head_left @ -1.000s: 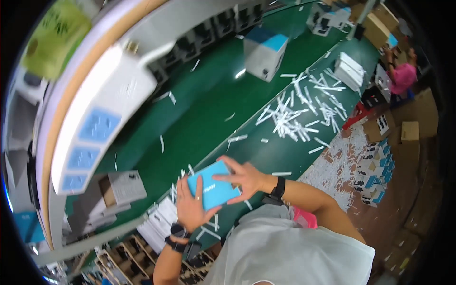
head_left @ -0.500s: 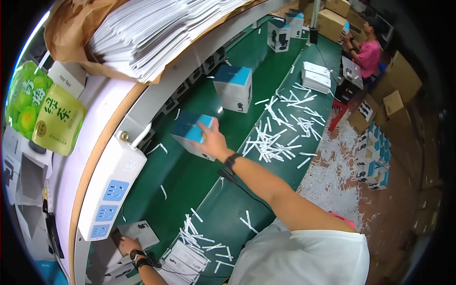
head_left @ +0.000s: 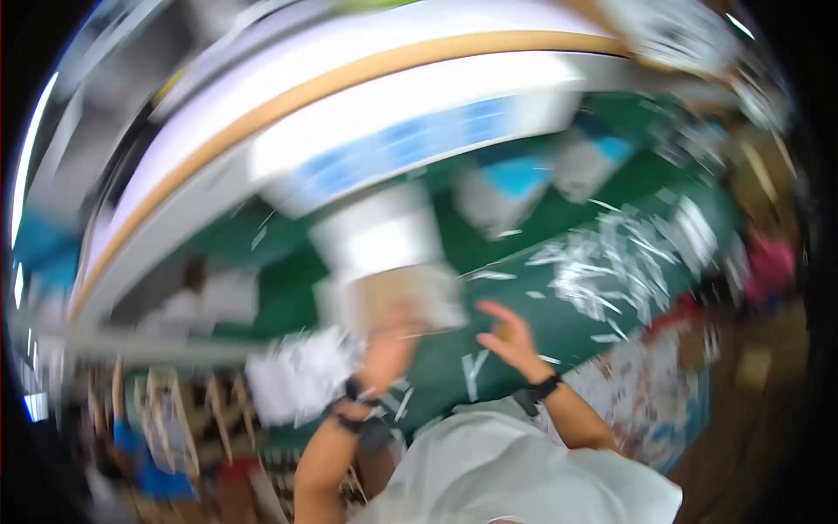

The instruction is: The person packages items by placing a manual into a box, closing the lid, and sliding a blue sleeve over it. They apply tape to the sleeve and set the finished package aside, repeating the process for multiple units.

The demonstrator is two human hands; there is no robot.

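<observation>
My left hand (head_left: 389,356), smeared by motion, is at the near side of an open white box (head_left: 441,297) and appears to grip it. The box's brown inside faces up, and a white flap (head_left: 375,229) stands out on its far side. Just right of the box, my right hand (head_left: 513,341) is open, fingers apart, with a small yellowish patch at the fingers. Two blue-and-white boxes, a nearer one (head_left: 504,194) and a farther one (head_left: 594,162), stand on the green bench beyond.
White paper strips (head_left: 602,266) lie scattered on the bench at right. A stack of white papers (head_left: 301,375) sits left of my left hand. A white power strip (head_left: 410,131) runs along the shelf edge. People are at far right (head_left: 768,266) and lower left (head_left: 153,463).
The view has swung left. My right hand has let go of the blue-and-white box and come back toward my body. My left hand has brought the open white box in front of me.
</observation>
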